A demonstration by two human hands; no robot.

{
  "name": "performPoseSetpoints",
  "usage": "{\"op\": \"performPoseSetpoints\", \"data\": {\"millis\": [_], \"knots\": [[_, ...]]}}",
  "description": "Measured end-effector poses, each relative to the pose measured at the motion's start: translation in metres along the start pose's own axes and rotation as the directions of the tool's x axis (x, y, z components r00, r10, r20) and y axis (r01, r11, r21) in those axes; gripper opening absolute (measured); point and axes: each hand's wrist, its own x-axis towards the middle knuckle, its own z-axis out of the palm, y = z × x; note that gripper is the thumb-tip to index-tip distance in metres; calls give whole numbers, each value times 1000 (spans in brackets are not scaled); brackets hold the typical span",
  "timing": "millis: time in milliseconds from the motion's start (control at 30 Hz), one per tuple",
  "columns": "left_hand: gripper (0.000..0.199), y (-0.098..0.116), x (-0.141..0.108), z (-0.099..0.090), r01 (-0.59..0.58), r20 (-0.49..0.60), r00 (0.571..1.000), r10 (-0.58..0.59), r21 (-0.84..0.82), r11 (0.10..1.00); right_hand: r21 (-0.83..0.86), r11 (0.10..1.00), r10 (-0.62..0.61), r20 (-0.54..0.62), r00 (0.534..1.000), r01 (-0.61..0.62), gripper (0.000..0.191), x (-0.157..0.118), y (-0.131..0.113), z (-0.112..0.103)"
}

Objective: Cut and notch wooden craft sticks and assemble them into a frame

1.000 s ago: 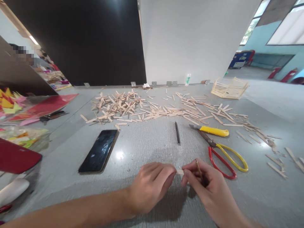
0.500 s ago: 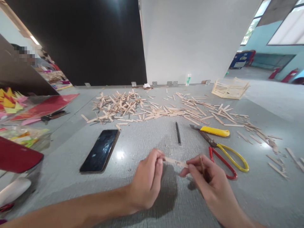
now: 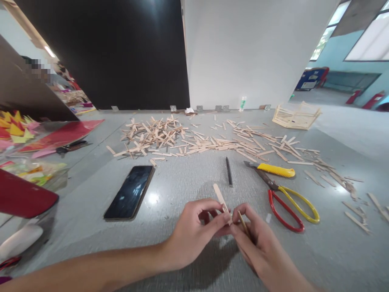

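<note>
The grip of the left hand (image 3: 196, 227) pinches a wooden stick (image 3: 219, 195), tilted above the tabletop (image 3: 185, 184); the right hand (image 3: 261, 241) closes around a thin brown rod (image 3: 242, 221), its fingertips at the stick's lower end, contact unclear. A light, steady pinch would suit so thin a stick, which could snap if bent. Beyond lie a pen (image 3: 229, 172), scissors (image 3: 275, 187) and loose sticks (image 3: 209, 145).
</note>
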Motion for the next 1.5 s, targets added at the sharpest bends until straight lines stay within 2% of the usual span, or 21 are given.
{"op": "performPoseSetpoints", "data": {"millis": [67,167,300,433,500,633,733,867,967,1067,1133,1200,1367,1500], "knots": [[31,4,0,-1,-17,46,999,18,-9,1000,-12,1000,-15,10,1000,15,29,0,-2,0],[28,7,-2,-3,-9,33,999,10,-11,1000,-62,995,-87,-52,995,84,31,-1,-5,-6],[29,3,-2,-4,31,31,999,-31,5,1000,-344,935,-117,-79,990,83,31,-3,-8,-20],[31,-6,3,-6,-4,23,1000,0,156,988,-522,835,-244,-69,967,174,21,-3,0,-25],[32,-9,4,-8,-19,23,1000,14,237,971,-586,775,-350,-84,933,238,19,-2,6,-25],[31,-12,5,-10,-38,26,999,32,307,951,-722,608,-569,-105,816,331,26,1,9,-25],[30,-14,6,-10,-54,21,999,50,348,936,-757,528,-634,-49,771,386,31,3,7,-25],[26,-17,4,-10,-76,28,997,70,405,911,-814,431,-676,-4,737,390,34,1,13,-27],[25,-19,3,-10,-88,43,996,77,456,886,-873,281,-689,106,717,399,44,-2,19,-29],[25,-21,2,-10,-98,46,995,87,525,845,-912,15,-667,297,683,411,62,-4,19,-31],[24,-22,2,-9,-103,45,994,95,569,816,-906,-132,-633,390,669,403,67,-3,16,-30],[24,-24,4,-9,-106,51,994,94,599,794,-897,-207,-607,431,668,391,70,-2,14,-28],[24,-27,7,-10,-111,80,994,78,627,771,-921,-189,-588,384,711,341,83,0,20,-24],[25,-27,8,-11,-119,104,992,68,631,767,-943,-111,-562,320,763,314,64,3,23,-25]]}}
